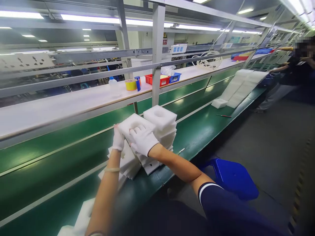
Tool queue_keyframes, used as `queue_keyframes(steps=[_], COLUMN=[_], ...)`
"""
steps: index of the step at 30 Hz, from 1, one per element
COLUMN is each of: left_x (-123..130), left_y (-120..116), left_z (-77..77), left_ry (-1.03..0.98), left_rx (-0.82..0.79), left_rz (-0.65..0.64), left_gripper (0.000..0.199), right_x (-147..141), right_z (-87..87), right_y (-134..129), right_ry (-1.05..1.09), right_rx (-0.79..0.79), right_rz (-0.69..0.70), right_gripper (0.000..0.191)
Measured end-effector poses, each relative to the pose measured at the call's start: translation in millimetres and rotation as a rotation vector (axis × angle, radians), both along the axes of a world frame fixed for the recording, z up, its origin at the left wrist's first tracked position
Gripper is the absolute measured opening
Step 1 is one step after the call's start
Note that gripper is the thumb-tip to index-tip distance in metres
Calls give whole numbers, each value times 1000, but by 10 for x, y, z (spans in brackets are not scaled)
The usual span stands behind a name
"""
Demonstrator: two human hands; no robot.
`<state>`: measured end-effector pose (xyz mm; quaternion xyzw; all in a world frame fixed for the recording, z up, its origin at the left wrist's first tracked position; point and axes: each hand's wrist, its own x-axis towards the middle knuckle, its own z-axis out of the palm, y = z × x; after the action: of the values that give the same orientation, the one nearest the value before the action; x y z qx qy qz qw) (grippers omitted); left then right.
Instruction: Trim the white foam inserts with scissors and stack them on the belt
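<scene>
Apparently for steadiness, the left hand [118, 140] braces the foam block [127, 124] sideways, its grip unclear, while the right hand [144, 140] rests on top, fingers spread.

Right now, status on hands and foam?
Left hand at edge of foam block. Right hand on its top. Possible obstruction: foam stack close by on right.

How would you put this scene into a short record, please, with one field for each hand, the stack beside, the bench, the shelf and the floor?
Left hand: white-gloved, at the side of a white foam block
Right hand: white-gloved, fingers at that block's hole
Beside: stack of foam blocks
Bench: green surface
Shelf: red bin, blue bin, yellow tape roll
Floor: blue stool
</scene>
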<state>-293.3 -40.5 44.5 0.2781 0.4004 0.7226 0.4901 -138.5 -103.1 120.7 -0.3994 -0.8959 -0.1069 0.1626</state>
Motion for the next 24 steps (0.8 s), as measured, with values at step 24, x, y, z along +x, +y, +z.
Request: queue_keyframes(steps=[24], left_x=[-966], left_y=[-1305], left_z=[-1019], left_ry=[233], left_rx=[-261], left_rz=[538], left_gripper=[75], right_x=[1724], right_z=[-100], right_y=[277], right_ry=[817], right_rx=[204], right_rz=[-293], right_gripper=[44])
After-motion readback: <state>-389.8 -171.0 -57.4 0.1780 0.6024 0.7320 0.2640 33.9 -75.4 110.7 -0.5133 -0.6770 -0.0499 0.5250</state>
